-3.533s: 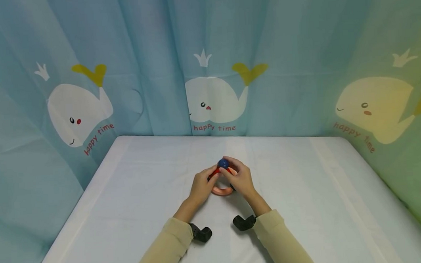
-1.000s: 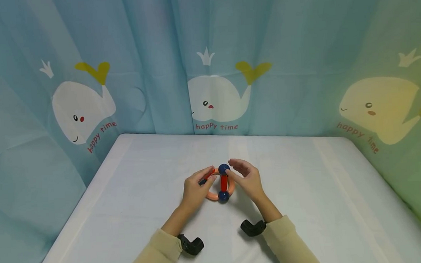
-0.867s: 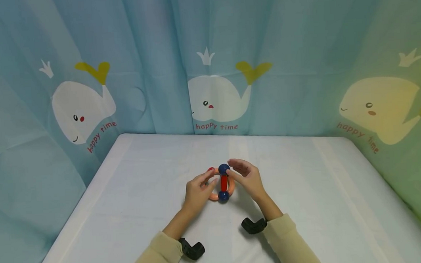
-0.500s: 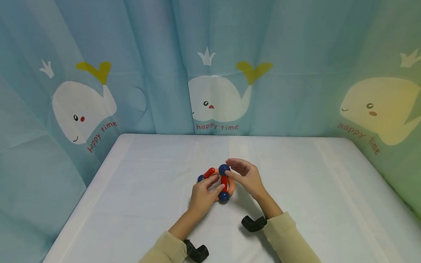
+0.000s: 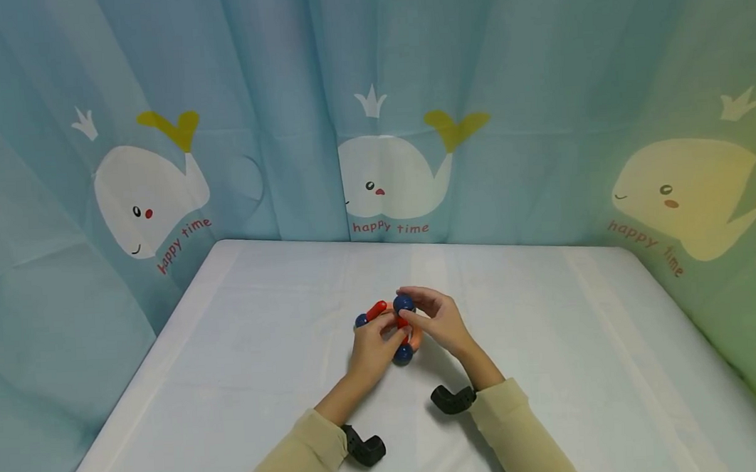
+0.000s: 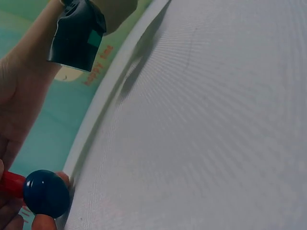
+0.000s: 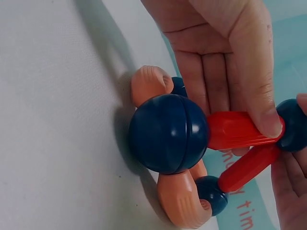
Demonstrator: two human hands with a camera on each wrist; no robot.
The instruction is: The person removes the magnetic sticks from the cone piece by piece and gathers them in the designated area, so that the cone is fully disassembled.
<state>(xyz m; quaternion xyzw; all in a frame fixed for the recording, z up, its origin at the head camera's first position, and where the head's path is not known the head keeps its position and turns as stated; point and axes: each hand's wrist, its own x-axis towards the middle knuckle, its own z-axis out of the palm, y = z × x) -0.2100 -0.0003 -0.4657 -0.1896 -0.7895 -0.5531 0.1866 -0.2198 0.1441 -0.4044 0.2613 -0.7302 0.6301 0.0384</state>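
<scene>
A ball-and-rod construction toy sits near the middle of the white tabletop point(image 5: 551, 362), between the two hands and partly covered by them; the left hand point(image 5: 372, 350) pinches the steep red rod point(image 7: 230, 129), its thumb laid along the rod near the upper end; the right hand point(image 5: 445, 324) holds the top blue ball point(image 5: 404, 304) between thumb and fingers, with the thumb just under the ball in the head view; that ball caps the steep red rod, whose lower end meets the near blue ball point(image 7: 168, 134), low and close to the tabletop; two orange curved rods point(image 7: 180, 199) join the near blue ball, one on each side, as part of a low ring that the hands largely hide from above; to the left of the fingers, the left blue ball point(image 5: 361, 320) carries a slanting red rod point(image 5: 377, 310), its upper end stopping short of the top blue ball in the head view; one more dark blue ball point(image 7: 178, 86) peeks out behind an orange piece, mostly hidden; both forearms wear beige sleeves point(image 5: 529, 435), with a black camera point(image 5: 365, 447) at each wrist; beyond the table hangs a blue-green curtain point(image 5: 280, 91) printed with white whales and "happy time".
</scene>
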